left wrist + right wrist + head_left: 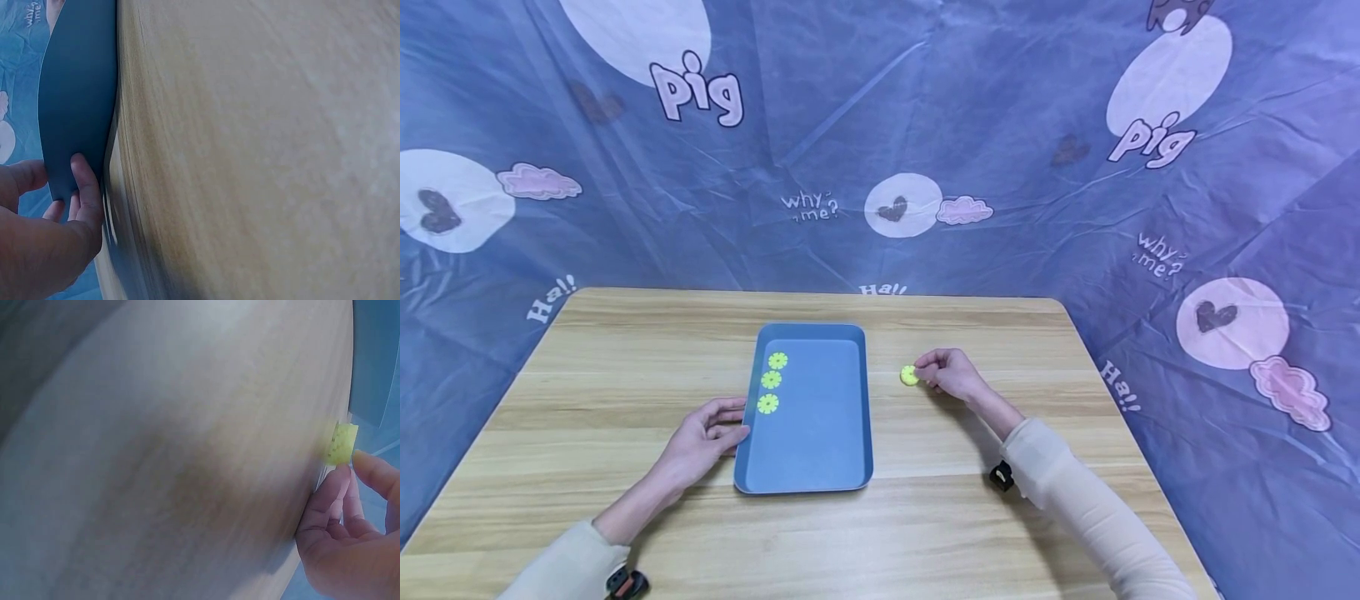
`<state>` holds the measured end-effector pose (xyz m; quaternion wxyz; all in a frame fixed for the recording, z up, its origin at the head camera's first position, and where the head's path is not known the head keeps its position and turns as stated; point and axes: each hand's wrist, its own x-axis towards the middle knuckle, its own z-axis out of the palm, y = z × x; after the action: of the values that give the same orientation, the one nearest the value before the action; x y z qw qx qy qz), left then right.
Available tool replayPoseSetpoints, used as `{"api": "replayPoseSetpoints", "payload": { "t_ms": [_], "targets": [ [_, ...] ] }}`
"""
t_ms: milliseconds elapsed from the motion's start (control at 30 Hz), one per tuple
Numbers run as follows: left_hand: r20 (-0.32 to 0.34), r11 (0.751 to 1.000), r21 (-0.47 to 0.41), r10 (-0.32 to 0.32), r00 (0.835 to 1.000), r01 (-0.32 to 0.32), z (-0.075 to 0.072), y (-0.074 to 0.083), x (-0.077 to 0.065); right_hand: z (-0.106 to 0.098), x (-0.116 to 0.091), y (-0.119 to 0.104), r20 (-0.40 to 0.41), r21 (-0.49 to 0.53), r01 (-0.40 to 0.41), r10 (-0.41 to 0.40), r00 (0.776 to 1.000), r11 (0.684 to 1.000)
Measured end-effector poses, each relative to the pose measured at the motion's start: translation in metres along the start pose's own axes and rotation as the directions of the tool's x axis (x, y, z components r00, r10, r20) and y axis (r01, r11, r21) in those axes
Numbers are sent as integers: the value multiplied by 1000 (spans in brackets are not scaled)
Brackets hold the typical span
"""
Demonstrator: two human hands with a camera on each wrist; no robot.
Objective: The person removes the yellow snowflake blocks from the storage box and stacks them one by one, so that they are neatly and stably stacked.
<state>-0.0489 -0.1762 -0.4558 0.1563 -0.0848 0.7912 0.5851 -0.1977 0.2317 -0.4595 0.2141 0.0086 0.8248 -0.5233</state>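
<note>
A shallow blue tray lies on the table, with three yellow-green notched discs in a column along its left side. My left hand holds the tray's left edge. In the left wrist view the thumb meets the rim and a finger lies against the outer wall. Right of the tray stands a small stack of the same notched discs. My right hand pinches at the stack's near edge with thumb and finger. Whether it grips one disc or several I cannot tell.
The wooden table carries the tray and the stack, with a strip of bare wood between them. A blue printed cloth hangs behind the table and along its sides. Dark wrist devices sit by both sleeves.
</note>
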Motion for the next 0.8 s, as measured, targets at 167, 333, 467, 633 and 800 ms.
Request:
{"api": "replayPoseSetpoints", "payload": {
  "t_ms": [167,333,467,633,800],
  "targets": [
    [-3,1000,1,1,1000,-1,2,0,-2,0,-1,1,1,-5,10,-10,1000,1000],
    [-5,1000,2,3,1000,-3,3,0,-3,-1,-1,2,6,1,13,-13,1000,1000],
    [-2,1000,0,4,1000,-4,3,0,-2,-3,-2,-2,9,29,7,-7,1000,1000],
    [-2,1000,13,8,1000,-8,3,0,-2,-3,-5,-16,-2,44,51,-51,999,998],
    [-1,1000,9,9,1000,-9,3,1,-3,4,-8,-36,-30,-47,134,-136,990,990]
  ]
}}
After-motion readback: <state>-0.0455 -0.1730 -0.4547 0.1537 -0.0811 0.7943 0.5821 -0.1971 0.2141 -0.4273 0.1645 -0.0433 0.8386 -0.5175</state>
